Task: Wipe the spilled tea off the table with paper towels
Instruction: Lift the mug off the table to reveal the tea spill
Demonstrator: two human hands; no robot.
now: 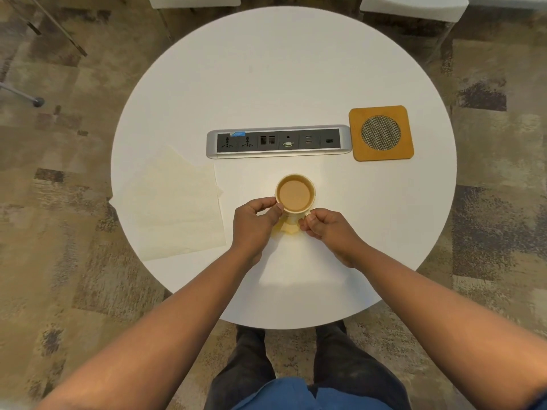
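Head view: coaster (381, 133) and socket strip (278, 141) lie beyond cup (295, 193).

Bright even overhead light, soft shadows, sharp centre, wide-angle bending at edges

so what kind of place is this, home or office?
Probably an office meeting or break area: a round white table with a built-in power and data socket strip, patterned carpet tiles, and white seats at the far side.
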